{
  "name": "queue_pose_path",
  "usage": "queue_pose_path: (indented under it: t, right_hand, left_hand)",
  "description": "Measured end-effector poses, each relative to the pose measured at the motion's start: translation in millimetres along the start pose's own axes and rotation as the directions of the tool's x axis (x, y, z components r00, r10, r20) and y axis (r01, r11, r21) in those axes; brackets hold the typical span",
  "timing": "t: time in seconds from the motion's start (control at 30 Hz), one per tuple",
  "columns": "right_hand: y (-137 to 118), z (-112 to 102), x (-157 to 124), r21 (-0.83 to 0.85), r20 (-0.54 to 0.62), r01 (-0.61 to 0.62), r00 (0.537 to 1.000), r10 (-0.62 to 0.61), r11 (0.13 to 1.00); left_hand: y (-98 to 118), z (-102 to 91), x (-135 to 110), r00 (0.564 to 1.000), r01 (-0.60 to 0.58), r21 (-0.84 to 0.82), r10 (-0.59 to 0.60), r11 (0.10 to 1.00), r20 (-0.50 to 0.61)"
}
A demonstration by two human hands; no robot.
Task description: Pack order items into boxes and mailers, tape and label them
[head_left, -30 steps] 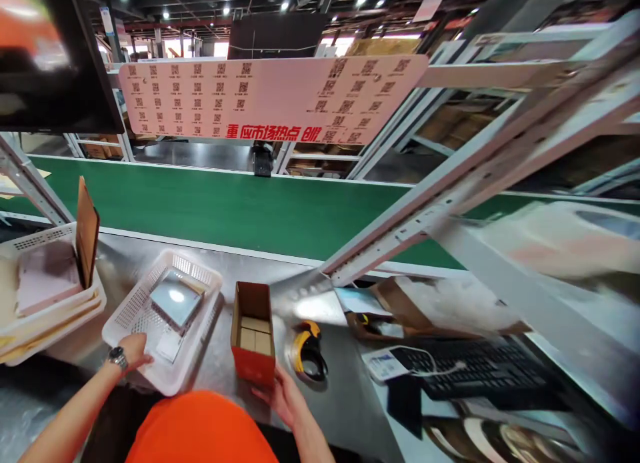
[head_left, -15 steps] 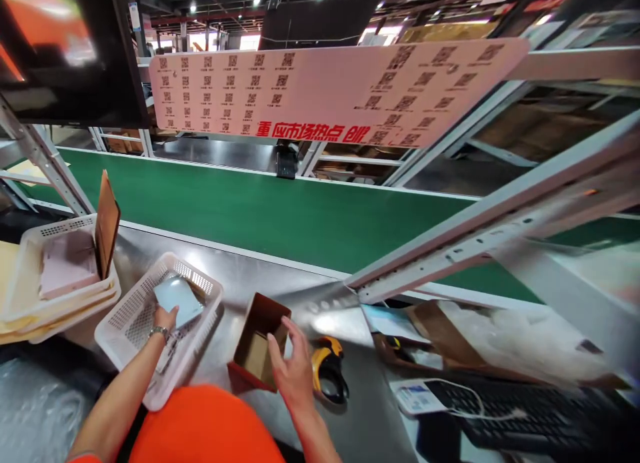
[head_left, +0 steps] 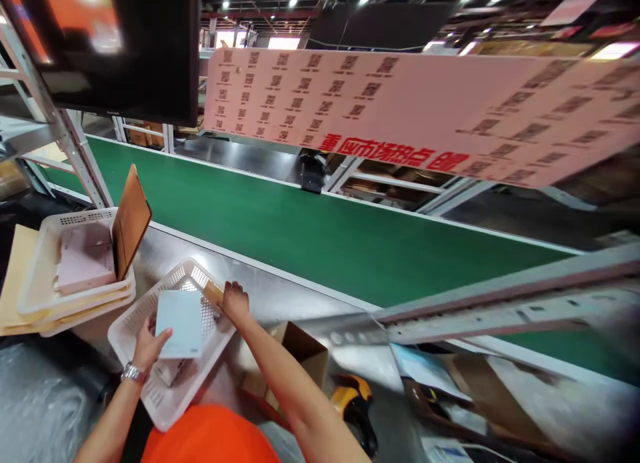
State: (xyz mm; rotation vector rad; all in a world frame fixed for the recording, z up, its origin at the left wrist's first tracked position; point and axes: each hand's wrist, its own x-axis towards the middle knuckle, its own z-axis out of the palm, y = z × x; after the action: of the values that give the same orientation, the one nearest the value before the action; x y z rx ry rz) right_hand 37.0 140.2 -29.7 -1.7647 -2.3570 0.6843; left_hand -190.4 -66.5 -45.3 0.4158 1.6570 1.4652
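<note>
**Pale blue box held over a perforated white basket**

The pale blue box (head_left: 180, 323), flat, smooth-faced and square-cornered, is held over the open top of the white basket (head_left: 169, 404). Its left side is gripped by the left hand (head_left: 149, 343), with the thumb laid on the face. The right hand (head_left: 235, 303) is placed at the basket's far right rim, apart from the left, its fingers curled beside a tan strip (head_left: 213, 293); whether the strip is grasped cannot be told. The basket is oblong and round-cornered, its walls pierced by small holes. Beneath the blue box, a white packet (head_left: 169, 371) is partly seen on the basket floor.

To the basket's right, an open cardboard box (head_left: 313, 363) is partly covered by the right forearm; farther right, a yellow-and-black device (head_left: 353, 399) is seen. To the basket's left, stacked baskets (head_left: 30, 303) are filled with a pink box (head_left: 86, 256) and a stiff brown panel (head_left: 131, 223), stood tilted on edge. Shiny bare metal of the table (head_left: 270, 289) is exposed between the basket's far rim and the straight pale edge of the green belt (head_left: 300, 223); a narrower gap is left beside the stack.
</note>
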Motion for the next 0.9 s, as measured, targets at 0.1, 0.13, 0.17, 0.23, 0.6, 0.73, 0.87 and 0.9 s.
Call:
queue_pose_path:
  t: [0.1, 0.13, 0.17, 0.23, 0.6, 0.73, 0.87, 0.9]
  right_hand:
    - [10.2, 8.8, 13.3, 0.072, 0.048, -0.045, 0.998, 0.041, 0.996]
    - [13.7, 9.6, 16.1, 0.113, 0.057, -0.048, 0.997, 0.041, 0.993]
    - [16.5, 9.0, 18.2, 0.156, 0.062, -0.045, 0.997, 0.036, 0.987]
    - [19.2, 4.4, 19.9, 0.241, 0.052, -0.031, 0.998, 0.019, 0.970]
    - [12.0, -50.3, -99.7, 0.814, 0.202, -0.104, 0.973, -0.110, 0.571]
    - [83.7, -97.4, -148.1, 0.571, -0.126, 0.057, 0.992, 0.019, 0.819]
    - [161.5, -126.3, -171.7, 0.273, -0.332, -0.085, 0.927, 0.176, 0.958]
    - [173.6, -127.9, -174.5, 0.280, -0.303, -0.118, 0.931, 0.204, 0.953]
  left_hand:
    - [13.0, -33.4, -22.7, 0.979, 0.166, -0.206, -0.137, 0.964, 0.149]
    - [16.5, -41.0, -28.8, 0.967, 0.219, -0.252, -0.174, 0.943, 0.188]
    - [19.4, -45.8, -33.5, 0.956, 0.260, -0.295, -0.202, 0.919, 0.212]
    - [23.8, -45.5, -38.3, 0.947, 0.309, -0.385, -0.245, 0.870, 0.206]
    - [72.5, 93.5, -29.2, 0.871, 0.272, -0.281, -0.112, 0.920, 0.479]
    - [84.0, 120.9, -50.4, 0.783, 0.104, -0.110, -0.014, 0.988, 0.622]
    - [82.2, 152.1, -84.1, 0.707, -0.228, 0.118, 0.081, 0.967, 0.702]
    - [80.1, 162.3, -93.6, 0.696, -0.315, 0.188, 0.091, 0.930, 0.712]
